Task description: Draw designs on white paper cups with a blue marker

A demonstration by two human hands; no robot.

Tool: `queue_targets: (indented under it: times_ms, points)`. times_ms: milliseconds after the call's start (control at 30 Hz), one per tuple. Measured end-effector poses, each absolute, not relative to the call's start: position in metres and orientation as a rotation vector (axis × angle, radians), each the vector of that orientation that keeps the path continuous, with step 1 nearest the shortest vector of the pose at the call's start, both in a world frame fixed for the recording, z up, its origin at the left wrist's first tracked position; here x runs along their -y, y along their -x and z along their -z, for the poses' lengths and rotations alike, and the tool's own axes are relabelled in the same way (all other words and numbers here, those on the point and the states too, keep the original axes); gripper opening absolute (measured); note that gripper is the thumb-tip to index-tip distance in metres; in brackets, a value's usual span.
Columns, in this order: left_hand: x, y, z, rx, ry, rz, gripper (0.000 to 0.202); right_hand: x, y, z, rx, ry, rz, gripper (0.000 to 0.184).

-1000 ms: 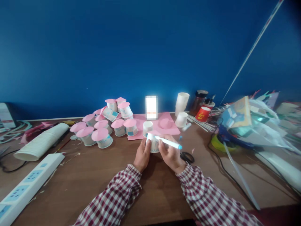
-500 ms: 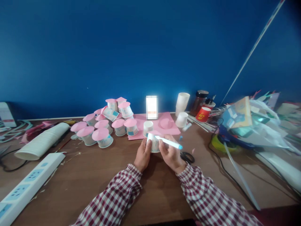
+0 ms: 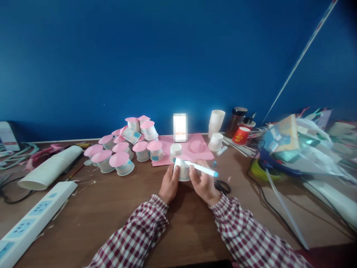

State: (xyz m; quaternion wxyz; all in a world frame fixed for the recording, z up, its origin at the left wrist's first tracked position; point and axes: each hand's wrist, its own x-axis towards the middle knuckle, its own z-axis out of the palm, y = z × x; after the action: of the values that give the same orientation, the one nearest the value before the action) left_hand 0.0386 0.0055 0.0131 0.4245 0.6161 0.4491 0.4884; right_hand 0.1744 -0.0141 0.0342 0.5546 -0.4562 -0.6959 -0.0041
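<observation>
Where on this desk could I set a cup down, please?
Bare wood lies between the power strip and the left hand, below the pink-topped cups. A narrower strip runs between the right hand and the black cable. The craft heap beyond is crowded.

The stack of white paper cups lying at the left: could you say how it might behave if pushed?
Lying on its side on the table, the stack of cups would probably roll, curving since it tapers. Nested paper looks light; lifted by one end, it might slide apart.

Pink-lidded cups [image 3: 122, 163] cluster left of a pink sheet [image 3: 206, 151]; a power strip [image 3: 30, 219] lies far left.
</observation>
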Motion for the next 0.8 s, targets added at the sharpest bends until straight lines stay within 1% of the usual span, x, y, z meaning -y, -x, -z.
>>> queue_targets:
  times_ms: [433, 667, 800]
  points:
    - [-0.0045, -0.0383, -0.0120, -1.136, -1.537, -1.226, 0.047, 0.0131, -0.1744, -0.0349, 1.688, 1.066, -0.039, 0.010]
    - [-0.0043, -0.0380, -0.0163, -1.132, -1.525, -1.231, 0.048, 0.0161, -0.1741, -0.0367, 1.630, 1.073, -0.072, 0.007]
    - [-0.0054, -0.0376, -0.0151, -1.056, -1.375, -1.241, 0.051, 0.0168, -0.1741, -0.0375, 1.627, 1.074, -0.057, 0.005]
